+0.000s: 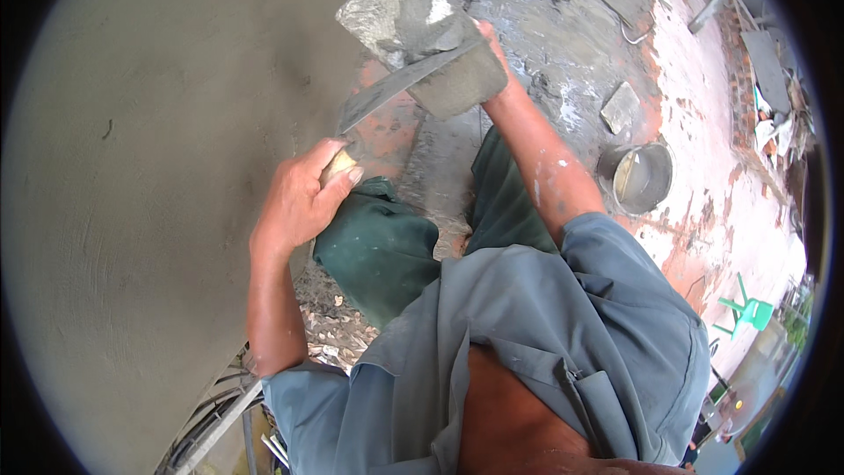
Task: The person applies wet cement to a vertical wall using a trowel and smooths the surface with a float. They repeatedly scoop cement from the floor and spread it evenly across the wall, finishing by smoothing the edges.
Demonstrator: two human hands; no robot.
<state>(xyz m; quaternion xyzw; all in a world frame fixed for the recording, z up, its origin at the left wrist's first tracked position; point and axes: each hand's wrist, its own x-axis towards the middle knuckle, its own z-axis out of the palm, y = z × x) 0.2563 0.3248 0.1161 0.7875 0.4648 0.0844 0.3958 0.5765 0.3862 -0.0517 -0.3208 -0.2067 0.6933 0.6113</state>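
Hold the trowel [387,90] steady at a shallow angle across the board [462,84], left hand [299,198] clamped on its handle [339,164], board level on the right hand [493,42], fingers hidden, grip can't tell, beside grey plaster [149,193].

The left forearm [274,308] rises almost straight up the view to a wrist [274,242] that bends to the right, and the left hand [294,198] is curled in a grip with its back toward the camera, the thumb [338,189] slanting up and the forefinger [327,149] arched above it. The right forearm [547,154], dotted with pale splashes, reaches farther forward and slants inward to the left, the wrist [499,98] raised. Only an edge of the right hand [492,42] shows, so its fingers cannot be read.
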